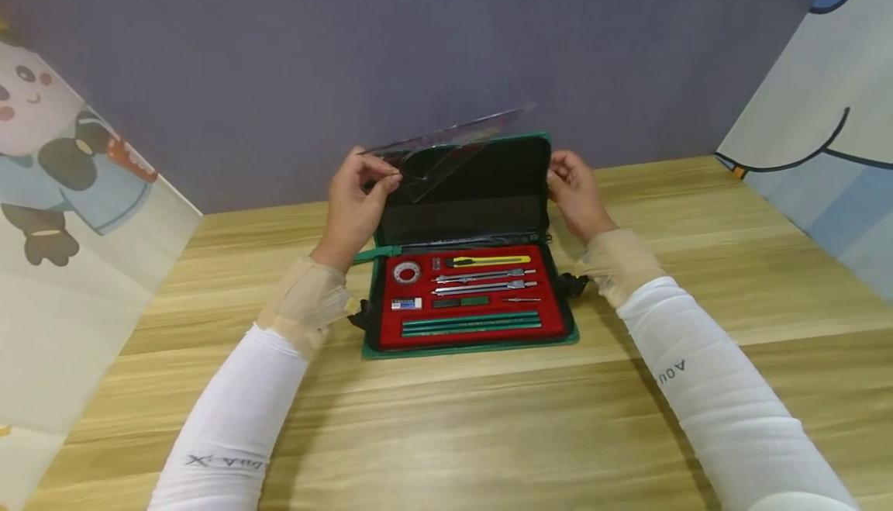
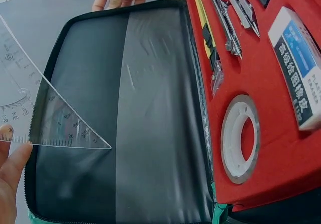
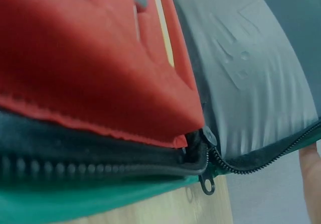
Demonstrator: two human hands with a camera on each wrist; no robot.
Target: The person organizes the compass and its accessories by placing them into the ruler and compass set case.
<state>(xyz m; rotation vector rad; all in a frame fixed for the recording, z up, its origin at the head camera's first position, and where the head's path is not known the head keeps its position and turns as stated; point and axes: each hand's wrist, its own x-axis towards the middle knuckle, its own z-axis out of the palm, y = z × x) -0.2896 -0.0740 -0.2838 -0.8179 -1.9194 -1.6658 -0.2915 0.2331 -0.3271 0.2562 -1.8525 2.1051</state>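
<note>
In the head view my left hand [image 1: 354, 208] pinches a clear plastic set square [image 1: 456, 150] between thumb and fingers, above and in front of the raised lid. The left wrist view shows that the set square [image 2: 62, 126] has a printed scale and a protractor arc. My right hand [image 1: 575, 195] grips the right edge of the lid [image 1: 481, 185] of a green zippered drafting case. A dark pocket [image 2: 155, 108] lines the lid's lower part. Red foam [image 1: 481, 340] in the base holds a tape roll [image 1: 407, 271], eraser [image 1: 407, 304], yellow utility knife [image 1: 491, 261], two compasses [image 1: 483, 289] and green pencils [image 1: 470, 326].
The case lies open on a wood-grain table [image 1: 488, 433] with a grey wall panel [image 1: 446, 46] behind it. Cartoon-printed panels [image 1: 63, 146] stand at both sides. A zipper pull [image 3: 207, 184] hangs at the hinge corner, and a green strap [image 1: 377, 253] sticks out left.
</note>
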